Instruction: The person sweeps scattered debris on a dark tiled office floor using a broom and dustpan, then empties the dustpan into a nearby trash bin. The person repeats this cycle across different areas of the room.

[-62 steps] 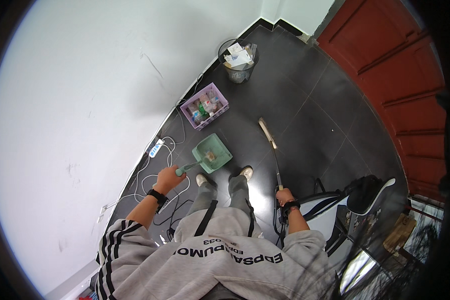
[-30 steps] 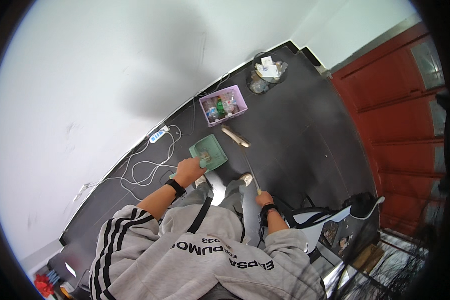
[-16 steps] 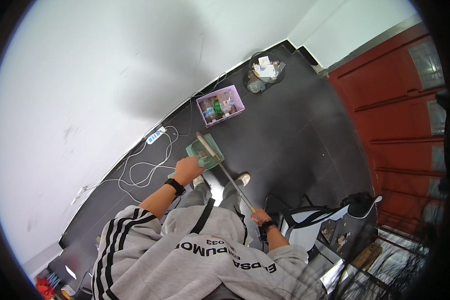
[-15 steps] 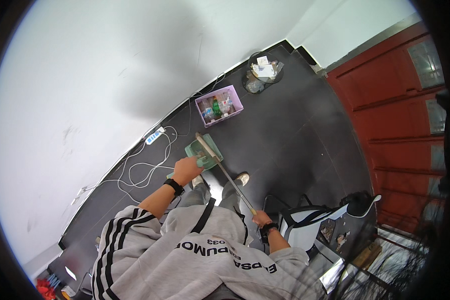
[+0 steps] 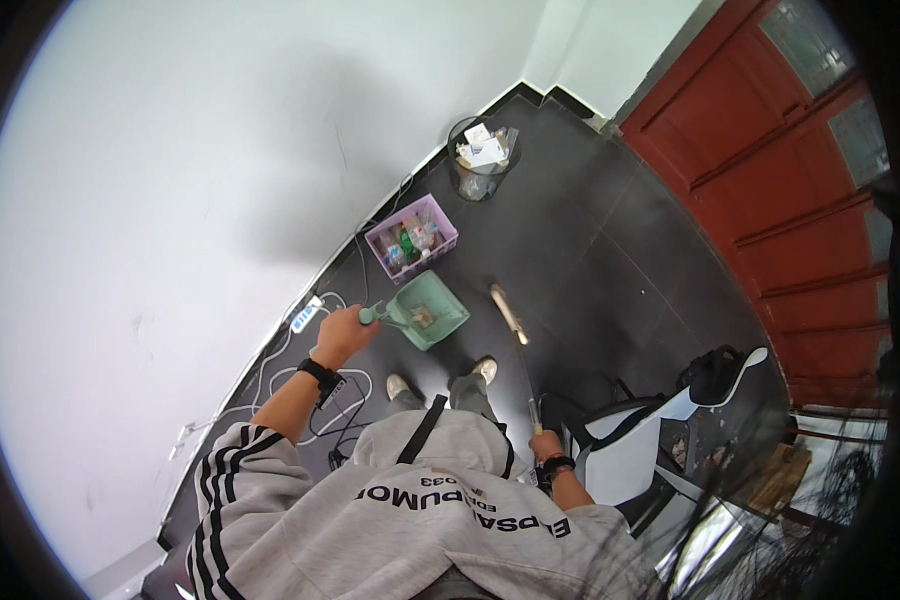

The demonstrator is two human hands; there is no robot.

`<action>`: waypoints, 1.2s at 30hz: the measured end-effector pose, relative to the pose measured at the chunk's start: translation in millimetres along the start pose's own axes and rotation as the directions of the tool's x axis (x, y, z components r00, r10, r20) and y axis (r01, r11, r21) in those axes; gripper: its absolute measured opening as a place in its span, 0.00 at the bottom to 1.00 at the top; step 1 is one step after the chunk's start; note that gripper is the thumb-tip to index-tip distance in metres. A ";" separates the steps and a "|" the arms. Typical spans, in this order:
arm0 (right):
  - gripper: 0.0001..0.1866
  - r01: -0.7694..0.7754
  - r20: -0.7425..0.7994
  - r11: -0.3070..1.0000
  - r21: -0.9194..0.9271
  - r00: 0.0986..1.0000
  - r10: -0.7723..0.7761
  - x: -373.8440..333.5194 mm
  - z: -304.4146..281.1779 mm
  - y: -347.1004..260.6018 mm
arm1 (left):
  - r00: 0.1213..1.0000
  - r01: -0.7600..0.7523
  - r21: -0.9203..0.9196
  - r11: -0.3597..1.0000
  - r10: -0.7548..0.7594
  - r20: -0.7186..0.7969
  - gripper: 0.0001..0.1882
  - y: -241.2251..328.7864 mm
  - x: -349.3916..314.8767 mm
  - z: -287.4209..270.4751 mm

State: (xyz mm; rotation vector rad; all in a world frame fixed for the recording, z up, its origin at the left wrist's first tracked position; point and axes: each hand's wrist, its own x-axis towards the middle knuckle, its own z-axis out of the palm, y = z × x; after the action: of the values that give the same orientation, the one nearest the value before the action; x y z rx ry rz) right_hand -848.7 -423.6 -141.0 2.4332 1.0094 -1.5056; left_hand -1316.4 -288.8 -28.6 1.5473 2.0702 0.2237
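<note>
My left hand [image 5: 341, 333] is closed around the handle of a green dustpan [image 5: 443, 326], with a small heap of pale debris [image 5: 422, 316] inside it. The pan is beyond my feet, to the left. At lower right, my right hand [image 5: 544, 446] grips the end of a long-handled broom [image 5: 509, 315]. Its narrow pale head is out over the dark floor, to the right of the dustpan and apart from it. The middle of the broom's handle is hard to make out.
Just beyond the dustpan stands a purple basket [image 5: 452, 240] of plastic bottles. A filled wire bin [image 5: 452, 160] is farther off by the wall. A power strip [image 5: 306, 314] and loose white cables lie at left. A white-and-black chair [image 5: 615, 465] is close on my right.
The broom head has swung right, off the dustpan. The dustpan now shows its inside with the debris. My view has shifted, and the left hand is slightly farther left.
</note>
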 end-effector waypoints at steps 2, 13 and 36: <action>0.09 -0.043 -0.007 0.996 0.077 0.999 0.044 11.3 -14.9 -0.7 | 0.998 -0.037 -0.001 0.999 0.037 -0.046 0.18 28.4 10.5 -14.3; 0.05 -0.044 0.096 0.906 0.420 0.995 0.004 82.2 -82.6 5.7 | 0.890 -0.320 0.265 0.909 0.385 -0.243 0.17 235.9 48.9 -102.6; 0.19 0.102 -0.025 0.911 0.399 0.995 -0.101 125.3 -38.7 19.2 | 0.590 -0.615 0.786 0.057 0.695 0.412 0.12 393.6 136.7 -99.8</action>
State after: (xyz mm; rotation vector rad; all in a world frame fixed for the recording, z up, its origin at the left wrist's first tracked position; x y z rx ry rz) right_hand -772.0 -362.3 -230.0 2.6820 0.9151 -1.9099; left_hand -1064.3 -15.2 183.9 3.1776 1.2418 -0.6828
